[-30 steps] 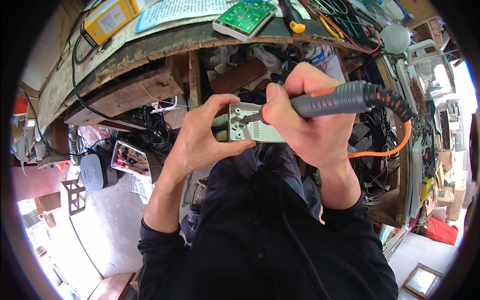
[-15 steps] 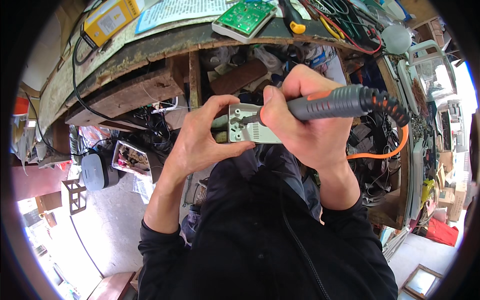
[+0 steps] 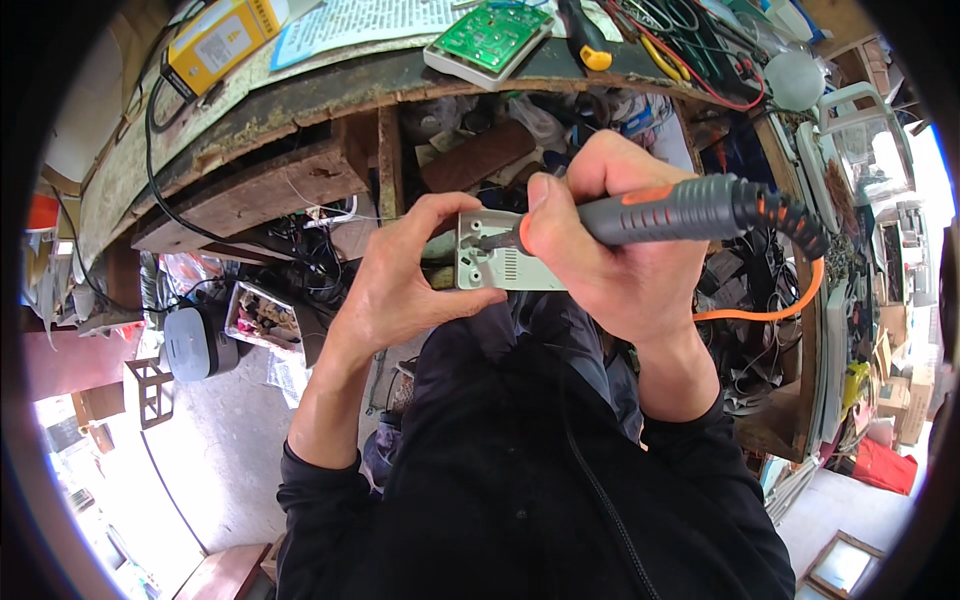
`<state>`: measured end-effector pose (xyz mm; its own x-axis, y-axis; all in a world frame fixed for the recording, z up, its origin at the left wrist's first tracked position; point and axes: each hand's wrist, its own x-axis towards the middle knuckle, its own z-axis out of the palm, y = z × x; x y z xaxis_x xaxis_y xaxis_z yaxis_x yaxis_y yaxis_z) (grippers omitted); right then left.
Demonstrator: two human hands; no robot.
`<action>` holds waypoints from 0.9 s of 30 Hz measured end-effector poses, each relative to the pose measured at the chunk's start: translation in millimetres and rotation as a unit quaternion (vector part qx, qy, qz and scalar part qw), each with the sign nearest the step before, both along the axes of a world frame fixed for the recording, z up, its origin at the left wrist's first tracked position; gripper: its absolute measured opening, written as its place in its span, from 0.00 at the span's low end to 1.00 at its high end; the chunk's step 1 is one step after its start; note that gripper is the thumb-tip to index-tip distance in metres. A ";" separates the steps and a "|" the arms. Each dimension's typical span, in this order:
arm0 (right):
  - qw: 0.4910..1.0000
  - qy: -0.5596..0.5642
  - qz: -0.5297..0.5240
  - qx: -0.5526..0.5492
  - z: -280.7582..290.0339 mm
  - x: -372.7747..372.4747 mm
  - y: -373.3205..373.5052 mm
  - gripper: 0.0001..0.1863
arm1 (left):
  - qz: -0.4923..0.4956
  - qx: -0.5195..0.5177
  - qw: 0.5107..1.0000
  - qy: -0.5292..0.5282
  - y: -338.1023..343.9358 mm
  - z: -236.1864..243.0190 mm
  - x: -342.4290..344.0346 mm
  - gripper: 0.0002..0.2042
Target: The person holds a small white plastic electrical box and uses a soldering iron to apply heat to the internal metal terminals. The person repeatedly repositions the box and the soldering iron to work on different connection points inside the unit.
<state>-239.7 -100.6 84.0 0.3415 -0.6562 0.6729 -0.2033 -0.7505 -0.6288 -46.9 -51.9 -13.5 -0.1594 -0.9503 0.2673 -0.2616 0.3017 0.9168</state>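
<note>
My left hand [image 3: 385, 275] grips the left end of a small white plastic case half [image 3: 525, 272], thumb on its near edge and fingers on its far edge. The open inside of the case, with posts and a row of slots, faces up. In my right hand [image 3: 620, 270] is a soldering iron [image 3: 670, 212] with a grey and orange handle and an orange cord [image 3: 770, 314]. It lies nearly level, its front end pointing left into the case near the posts. Whether its tip touches the plastic is hard to make out. My right hand covers the case's right end.
Beyond my hands runs a worn workbench edge [image 3: 330, 101]. On it are a green circuit board [image 3: 492, 35] in a white shell, a screwdriver [image 3: 588, 45], a yellow box [image 3: 222, 48] and cables. Clutter fills the shelf below. A grey bin [image 3: 187, 342] stands on the floor at left.
The soldering iron's rear end has swung slightly right and down, and its front end has shifted a little within the case. Both hands keep their grips.
</note>
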 end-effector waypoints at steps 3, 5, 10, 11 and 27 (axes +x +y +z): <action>1.000 0.003 -0.001 0.016 -1.5 -0.1 0.3 0.16 | -0.003 -0.003 1.000 -0.002 -0.5 0.0 0.0 0.35; 1.000 0.004 0.000 0.029 -1.7 0.0 1.0 0.16 | -0.004 -0.006 1.000 -0.003 -0.9 -0.1 0.1 0.35; 0.999 0.003 0.002 0.035 -3.0 1.7 0.9 0.15 | -0.004 -0.003 1.000 -0.007 -1.1 -0.1 0.1 0.36; 0.999 0.002 0.001 0.040 -3.3 1.9 1.1 0.15 | -0.004 -0.002 1.000 -0.008 -0.9 0.1 0.2 0.36; 0.997 -0.002 -0.009 0.071 3.6 2.4 6.5 0.14 | 0.000 0.010 1.000 -0.023 -1.8 7.7 -1.1 0.35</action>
<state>-237.3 -94.1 87.7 0.3267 -0.7511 0.5736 -0.2137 -0.6499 -0.7293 -48.0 -53.7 -5.7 -0.1715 -0.9555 0.2399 -0.3033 0.2829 0.9099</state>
